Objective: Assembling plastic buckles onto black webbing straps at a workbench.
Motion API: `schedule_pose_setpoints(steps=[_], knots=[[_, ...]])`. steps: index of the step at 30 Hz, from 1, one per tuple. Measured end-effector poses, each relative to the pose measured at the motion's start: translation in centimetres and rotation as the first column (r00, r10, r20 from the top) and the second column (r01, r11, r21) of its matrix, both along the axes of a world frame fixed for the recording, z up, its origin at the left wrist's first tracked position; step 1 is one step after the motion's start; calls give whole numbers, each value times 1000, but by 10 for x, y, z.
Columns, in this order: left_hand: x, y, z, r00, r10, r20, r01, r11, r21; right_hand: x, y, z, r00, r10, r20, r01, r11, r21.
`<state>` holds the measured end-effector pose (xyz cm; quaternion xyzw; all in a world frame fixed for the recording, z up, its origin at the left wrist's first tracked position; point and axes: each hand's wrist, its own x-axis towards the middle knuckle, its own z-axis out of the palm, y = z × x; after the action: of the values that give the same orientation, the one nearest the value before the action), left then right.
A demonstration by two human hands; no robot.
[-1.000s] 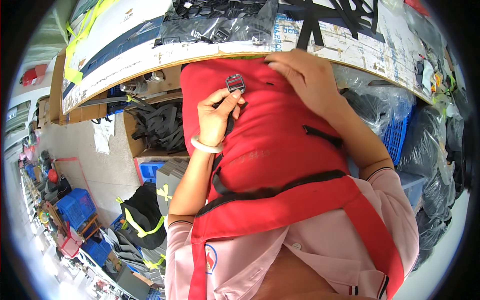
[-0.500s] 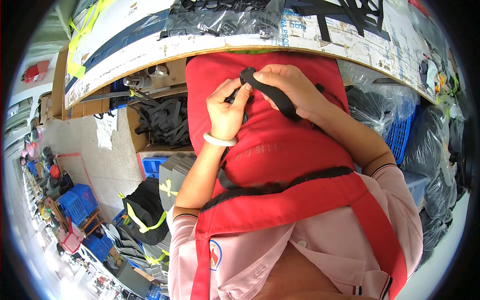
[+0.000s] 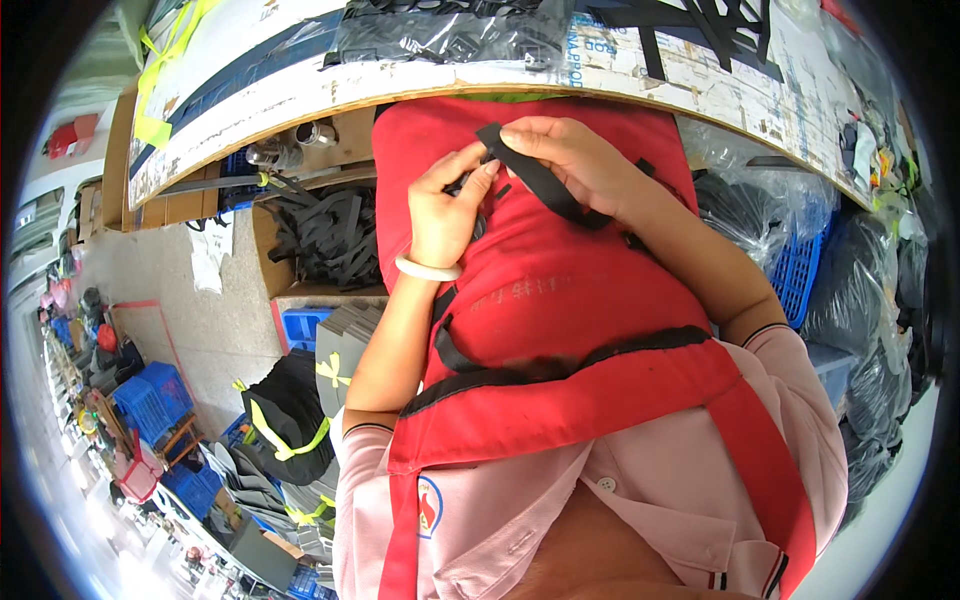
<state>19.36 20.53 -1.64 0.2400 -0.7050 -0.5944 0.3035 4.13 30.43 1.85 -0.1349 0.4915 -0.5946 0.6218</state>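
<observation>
A black webbing strap [image 3: 545, 188] runs between my hands above the red apron [image 3: 560, 265] over my lap. My right hand [image 3: 580, 165] pinches it near its far end, thumb on top, and the rest curves down below the fingers. My left hand [image 3: 445, 210], with a white bangle [image 3: 428, 269] at the wrist, is closed beside the strap's end. Its fingers and thumb pinch a small dark piece that is mostly hidden, and I cannot make out its kind. More black strap shows under the left wrist and across the apron.
Ahead is the worn white tabletop [image 3: 620, 85], bearing a clear bag of black parts [image 3: 450, 42] and loose black straps [image 3: 690, 25]. Under it, at left, sits a cardboard box of dark strips [image 3: 325, 235]. Plastic bags and a blue crate [image 3: 797, 270] stand at right.
The strap's end has straightened from a rounded loop and now points up and left. My left hand has shifted slightly left, my right hand slightly up. The strap stays in my right hand.
</observation>
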Motion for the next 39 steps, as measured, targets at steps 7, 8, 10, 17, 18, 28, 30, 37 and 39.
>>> schedule_pose_setpoints(steps=[7, 8, 10, 17, 18, 28, 30, 37, 39], knots=[[0, -2, 16, 1000, -11, 0, 6, 557, 830, 6, 4, -17, 635, -112, -765, -98, 970, -223], [-1, -1, 18, 1000, 12, 13, -18, 576, 817, 11, 8, -10, 569, -220, -792, -98, 939, -331], [-1, 2, 22, 999, 53, 12, -43, 637, 770, 13, 9, 14, 488, -300, -819, -126, 905, -407], [-1, 3, 13, 991, 132, -19, -94, 791, 604, -2, 11, 16, 756, 164, -634, -182, 983, 37], [0, 4, 13, 992, 120, -28, -83, 817, 570, -2, 12, 14, 766, 205, -609, -188, 978, 93], [11, 3, 9, 995, -4, -103, 53, 873, 485, -5, 6, -18, 975, 223, -1, -223, 975, 22], [19, 2, 13, 996, 5, -92, 46, 839, 543, -6, -1, -26, 970, 242, -9, -242, 970, -13], [114, -32, 47, 949, 284, 134, -314, 864, 395, -9, -23, -28, 897, 175, -406, -187, 982, 12], [151, -47, 35, 768, 634, 92, -640, 764, 84, -7, -21, -29, 816, 228, -531, -240, 970, 48]])
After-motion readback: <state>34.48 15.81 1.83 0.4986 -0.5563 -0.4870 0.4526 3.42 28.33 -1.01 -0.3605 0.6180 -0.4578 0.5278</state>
